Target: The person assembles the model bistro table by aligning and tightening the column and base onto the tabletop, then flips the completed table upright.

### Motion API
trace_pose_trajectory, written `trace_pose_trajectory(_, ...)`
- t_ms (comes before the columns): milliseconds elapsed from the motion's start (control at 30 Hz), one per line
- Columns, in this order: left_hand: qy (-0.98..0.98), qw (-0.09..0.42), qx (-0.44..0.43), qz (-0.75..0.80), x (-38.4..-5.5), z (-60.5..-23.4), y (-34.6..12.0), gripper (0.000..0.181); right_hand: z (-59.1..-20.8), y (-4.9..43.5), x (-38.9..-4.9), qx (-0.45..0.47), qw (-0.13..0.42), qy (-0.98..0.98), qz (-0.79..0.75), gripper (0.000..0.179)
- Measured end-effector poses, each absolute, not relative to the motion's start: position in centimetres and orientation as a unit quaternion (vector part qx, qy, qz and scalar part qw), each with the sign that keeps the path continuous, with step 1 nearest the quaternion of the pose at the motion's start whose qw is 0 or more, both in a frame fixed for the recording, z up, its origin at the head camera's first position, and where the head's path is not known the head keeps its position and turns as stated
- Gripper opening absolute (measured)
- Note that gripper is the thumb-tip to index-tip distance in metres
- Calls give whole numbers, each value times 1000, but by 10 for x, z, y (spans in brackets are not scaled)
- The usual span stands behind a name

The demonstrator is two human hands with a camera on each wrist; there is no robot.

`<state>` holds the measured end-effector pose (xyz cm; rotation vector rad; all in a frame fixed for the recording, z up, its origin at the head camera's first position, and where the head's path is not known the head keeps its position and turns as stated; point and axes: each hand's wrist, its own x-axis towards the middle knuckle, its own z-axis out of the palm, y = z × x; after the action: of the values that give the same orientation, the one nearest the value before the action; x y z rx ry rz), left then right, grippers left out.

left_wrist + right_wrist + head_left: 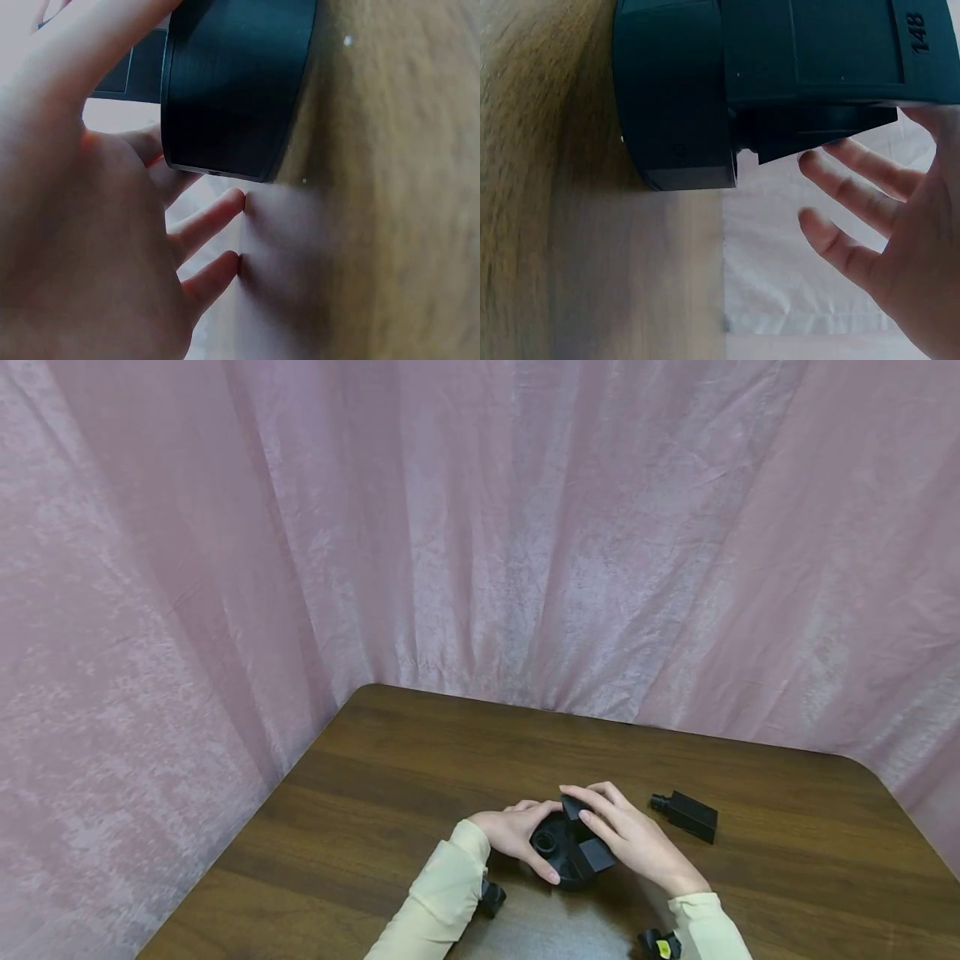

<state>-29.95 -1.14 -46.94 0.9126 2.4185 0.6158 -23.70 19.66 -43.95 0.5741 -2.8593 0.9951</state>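
A thick black round base (558, 860) with a ringed hole stands on the table, and black angular flat-faced parts (597, 855) rise from it. My left hand (517, 837) holds the base from the left, thumb at its near side and fingers around the far side. In the left wrist view, the smooth side wall (232, 90) shows, with two fingertips down on the tabletop. My right hand (637, 843) pinches the far angular part (573, 807) from above. A block marked 148 (840, 52) appears in the right wrist view, fingers beneath its slanted piece; the thumb is hidden there.
To the right of my right hand lies a black box (693, 817) with a short round stub on its left end. The brown wooden table (420, 760) has rounded back corners, and a pink curtain (465, 527) hangs behind and along the left side.
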Motion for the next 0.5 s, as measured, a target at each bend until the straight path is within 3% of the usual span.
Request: trace_pose_trajectory(500,883,243,336,219,-299,-470,-11,92,-439,193,-237,153,31,-940,302,36)
